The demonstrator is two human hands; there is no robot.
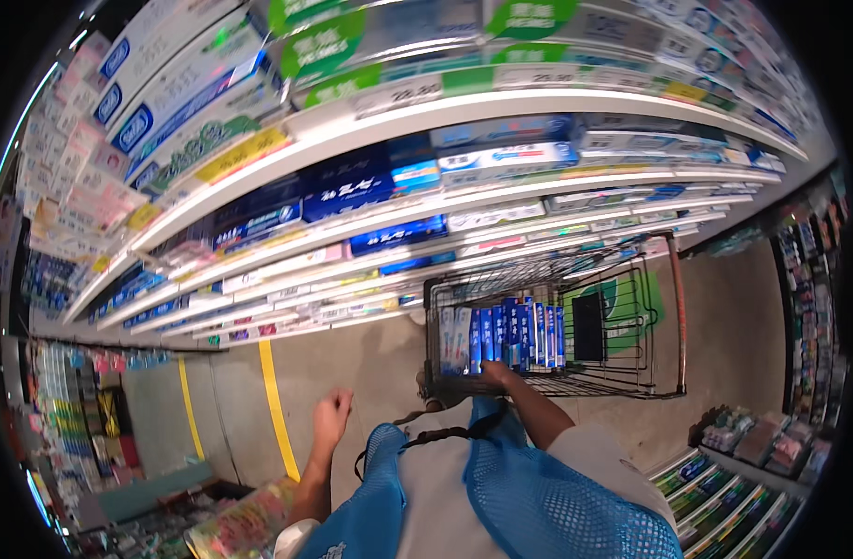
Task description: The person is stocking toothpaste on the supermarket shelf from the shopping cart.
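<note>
My right hand (496,374) is at the near side of a black wire shopping cart (676,314), by the near ends of boxes in it. Whether its fingers grip the cart's wire or a box is hidden. Blue boxes (497,332), which look like toothpaste cartons, stand in a row across the left half of the cart. Paler packs (455,339) stand at the row's left end, and a dark flat panel (589,326) is to its right. My left hand (334,411) hangs over the floor, left of the cart, fingers curled and nothing visible in them.
Long white shelves (426,119) of boxed goods with price labels curve across the front. Yellow lines (276,412) mark the floor (223,391) at left. A low display rack (727,506) stands behind at right, and a bin of colourful packs (244,524) at lower left.
</note>
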